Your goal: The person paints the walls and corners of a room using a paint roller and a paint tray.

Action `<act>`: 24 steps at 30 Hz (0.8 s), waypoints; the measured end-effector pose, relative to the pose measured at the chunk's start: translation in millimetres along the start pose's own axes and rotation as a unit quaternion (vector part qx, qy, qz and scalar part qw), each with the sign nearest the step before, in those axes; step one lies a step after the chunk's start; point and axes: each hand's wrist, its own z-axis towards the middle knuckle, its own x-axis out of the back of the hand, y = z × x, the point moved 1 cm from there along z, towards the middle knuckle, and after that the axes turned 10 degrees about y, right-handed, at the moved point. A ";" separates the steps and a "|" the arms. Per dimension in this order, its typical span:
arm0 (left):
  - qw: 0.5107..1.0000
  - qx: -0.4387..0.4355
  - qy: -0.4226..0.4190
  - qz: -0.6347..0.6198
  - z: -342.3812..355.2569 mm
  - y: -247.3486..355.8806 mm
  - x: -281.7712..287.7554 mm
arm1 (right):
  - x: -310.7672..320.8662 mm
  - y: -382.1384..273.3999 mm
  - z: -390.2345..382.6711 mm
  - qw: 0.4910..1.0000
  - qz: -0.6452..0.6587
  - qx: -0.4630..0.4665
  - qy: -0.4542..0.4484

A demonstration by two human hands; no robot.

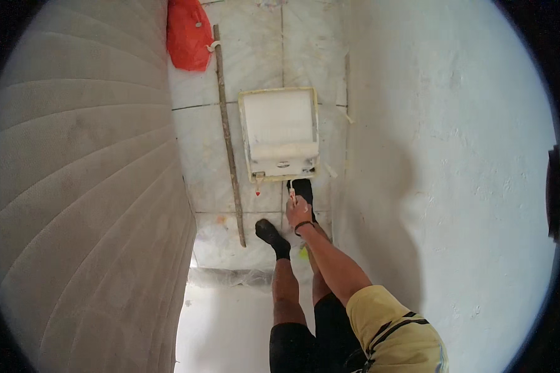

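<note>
My right hand (299, 213) is closed around the handle of a paint roller (284, 151). Its pale, paint-covered sleeve lies across the near part of a paint tray (242, 127). White paint coats the tray's sloping surface, and yellowish smears run along its rim. Over the tray's near left edge rests a small brush (259, 184) with a red-tipped handle. My left hand is out of view.
A long wooden stick (227, 133) lies left of the tray on the tiled floor (205, 158). Beyond it is a red plastic bag (190, 37). An upright quilted mattress (87, 186) lines the left; a white wall (466, 155) the right. Clear plastic sheeting (230, 277) lies behind my feet.
</note>
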 end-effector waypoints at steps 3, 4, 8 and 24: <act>0.980 0.193 -0.037 0.021 8.5 -18.1 -10.8 | -1.5 -7.2 37.0 0.994 -0.013 0.063 0.089; 0.975 0.153 -0.132 -0.089 8.9 -40.3 -2.9 | -2.7 -17.1 49.3 0.990 -0.023 0.088 0.105; 0.954 0.261 -0.139 0.054 6.9 -23.8 -29.0 | -23.6 -45.6 64.2 0.995 0.011 0.049 0.089; 0.951 0.259 -0.171 0.014 35.8 -41.1 -38.5 | -50.8 36.5 30.8 0.995 -0.043 -0.009 0.085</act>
